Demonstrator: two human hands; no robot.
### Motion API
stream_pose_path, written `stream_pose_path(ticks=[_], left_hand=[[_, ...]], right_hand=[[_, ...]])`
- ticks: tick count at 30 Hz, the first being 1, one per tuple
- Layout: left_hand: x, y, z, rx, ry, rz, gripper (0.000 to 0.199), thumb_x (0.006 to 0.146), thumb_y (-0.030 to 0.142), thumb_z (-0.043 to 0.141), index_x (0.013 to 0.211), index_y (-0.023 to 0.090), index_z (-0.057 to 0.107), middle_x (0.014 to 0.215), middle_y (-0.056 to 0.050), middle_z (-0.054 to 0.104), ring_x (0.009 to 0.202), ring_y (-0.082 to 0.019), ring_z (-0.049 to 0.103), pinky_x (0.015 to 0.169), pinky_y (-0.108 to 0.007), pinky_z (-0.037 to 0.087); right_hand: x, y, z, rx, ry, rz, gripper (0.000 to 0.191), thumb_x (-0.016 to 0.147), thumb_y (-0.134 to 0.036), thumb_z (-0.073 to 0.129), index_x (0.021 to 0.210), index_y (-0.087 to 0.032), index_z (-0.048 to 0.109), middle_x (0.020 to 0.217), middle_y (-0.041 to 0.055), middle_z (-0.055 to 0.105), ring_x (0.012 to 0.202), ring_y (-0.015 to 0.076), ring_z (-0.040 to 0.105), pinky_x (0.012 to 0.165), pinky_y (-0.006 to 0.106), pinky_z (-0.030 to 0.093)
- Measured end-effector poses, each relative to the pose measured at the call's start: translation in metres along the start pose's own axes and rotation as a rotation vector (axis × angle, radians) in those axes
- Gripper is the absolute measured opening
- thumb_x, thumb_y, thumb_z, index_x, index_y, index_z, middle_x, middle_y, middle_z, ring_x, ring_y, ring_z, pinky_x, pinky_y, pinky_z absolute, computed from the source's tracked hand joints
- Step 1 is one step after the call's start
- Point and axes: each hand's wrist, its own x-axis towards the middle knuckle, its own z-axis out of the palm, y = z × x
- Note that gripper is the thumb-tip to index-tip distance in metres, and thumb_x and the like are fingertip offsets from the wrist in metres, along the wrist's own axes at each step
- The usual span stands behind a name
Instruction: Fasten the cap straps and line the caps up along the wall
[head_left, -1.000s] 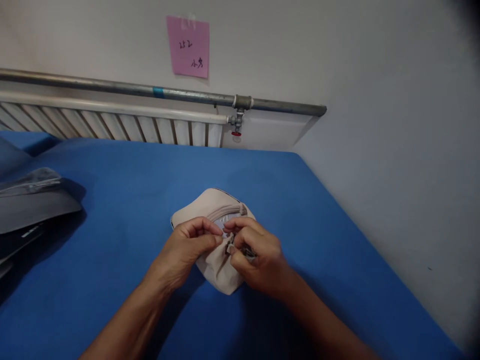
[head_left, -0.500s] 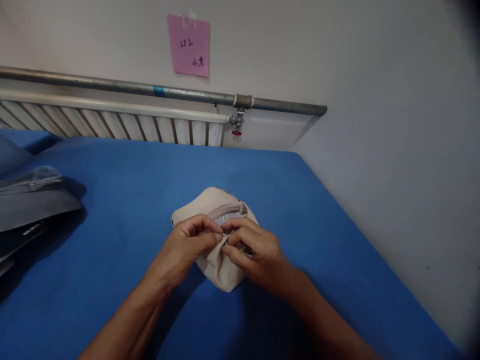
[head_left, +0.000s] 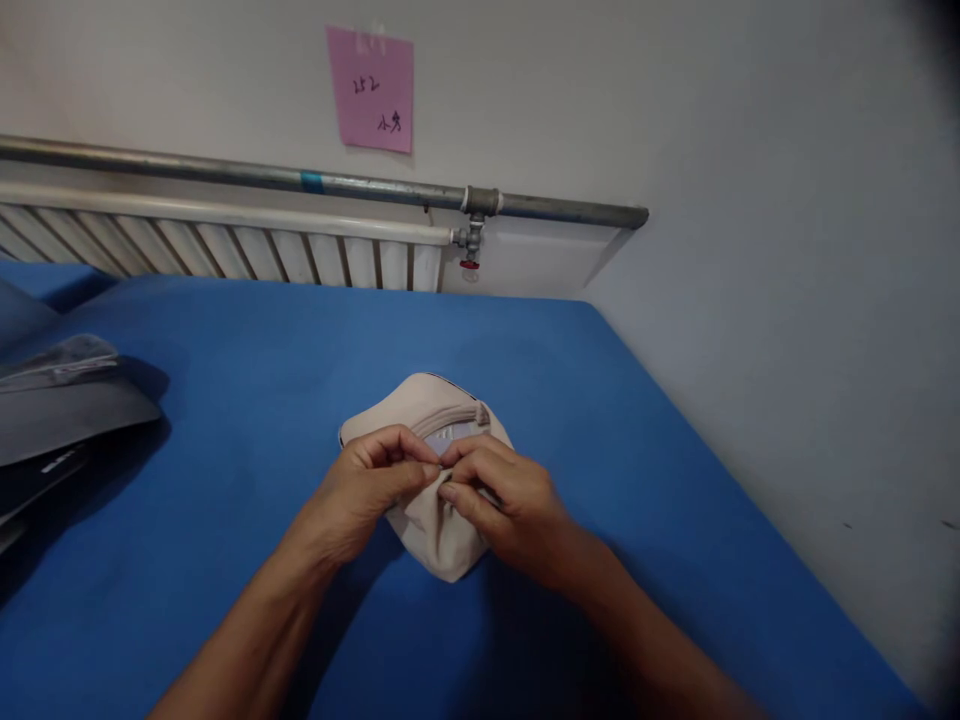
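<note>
A cream cap (head_left: 442,550) lies on the blue surface, its brim (head_left: 409,398) facing away from me and part of its inner band showing. My left hand (head_left: 375,482) pinches the cap's fabric between thumb and forefinger near its middle. Close against it, my right hand (head_left: 506,490) has its thumb and bent fingers pressed together on the gathered cloth. The fingertips of both hands almost meet. Whatever small detail lies between them is hidden.
Grey and dark caps (head_left: 82,410) are piled at the left edge. Beyond the blue surface (head_left: 300,350) stand a white radiator (head_left: 322,258) and a metal pipe with a red-handled valve (head_left: 470,265). A pink note (head_left: 373,95) is taped to the wall.
The view has shifted slightly. My right fingers have drawn closer together on the cloth, narrowing the gap between thumb and fingers. My left hand keeps its pinch.
</note>
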Motion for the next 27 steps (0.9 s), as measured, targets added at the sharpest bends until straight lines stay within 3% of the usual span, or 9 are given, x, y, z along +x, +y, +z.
stream_pose_path(ticks=[5,8,12,20,23,27], left_hand=[[0.000,0.001,-0.001,-0.016,-0.013,-0.019,0.012,0.060,0.019,0.077,0.064,0.016,0.066,0.060,0.002,0.061,0.053,-0.007,0.049,0.053,-0.019,0.037],[0.001,0.004,-0.001,-0.053,0.020,-0.020,0.013,0.059,0.019,0.077,0.063,0.016,0.066,0.059,0.002,0.061,0.053,-0.007,0.050,0.052,-0.019,0.038],[0.001,0.006,-0.001,-0.099,0.053,-0.038,0.014,0.056,0.018,0.078,0.062,0.016,0.066,0.056,0.003,0.060,0.049,-0.007,0.049,0.049,-0.019,0.036],[0.002,0.004,0.002,-0.122,0.045,-0.044,0.014,0.055,0.017,0.079,0.062,0.016,0.067,0.055,0.003,0.062,0.049,-0.006,0.050,0.049,-0.017,0.037],[0.002,0.001,0.005,-0.136,0.044,-0.052,0.014,0.055,0.017,0.079,0.062,0.016,0.067,0.055,0.003,0.061,0.049,-0.006,0.050,0.048,-0.017,0.037],[0.002,-0.001,0.008,-0.130,0.083,-0.032,0.014,0.055,0.016,0.078,0.060,0.015,0.065,0.051,0.004,0.057,0.046,-0.005,0.047,0.046,-0.016,0.034]], right_hand=[[-0.002,0.005,0.003,0.011,0.044,-0.006,0.010,0.084,-0.019,0.064,0.077,-0.021,0.058,0.087,0.0028,0.065,0.084,0.0156,0.063,0.077,0.029,0.051],[-0.002,0.005,-0.001,0.053,0.005,-0.015,0.004,0.083,-0.020,0.065,0.084,-0.022,0.062,0.098,0.0045,0.066,0.092,0.0166,0.064,0.082,0.031,0.052],[-0.001,0.004,-0.007,0.066,-0.053,-0.025,0.014,0.081,-0.017,0.067,0.093,-0.023,0.065,0.110,0.0057,0.065,0.099,0.0179,0.064,0.088,0.034,0.052],[0.001,-0.005,-0.004,0.038,-0.036,0.048,0.016,0.080,-0.005,0.054,0.077,-0.020,0.057,0.093,0.0041,0.063,0.085,0.0155,0.062,0.076,0.029,0.050],[0.000,-0.007,0.002,-0.058,0.038,0.075,0.017,0.079,-0.005,0.048,0.072,-0.021,0.049,0.083,0.0043,0.059,0.077,0.0164,0.059,0.070,0.031,0.048],[-0.003,-0.007,0.012,-0.212,0.094,0.045,0.016,0.079,-0.005,0.046,0.074,-0.021,0.046,0.087,0.0081,0.060,0.082,0.0198,0.059,0.073,0.035,0.050]])
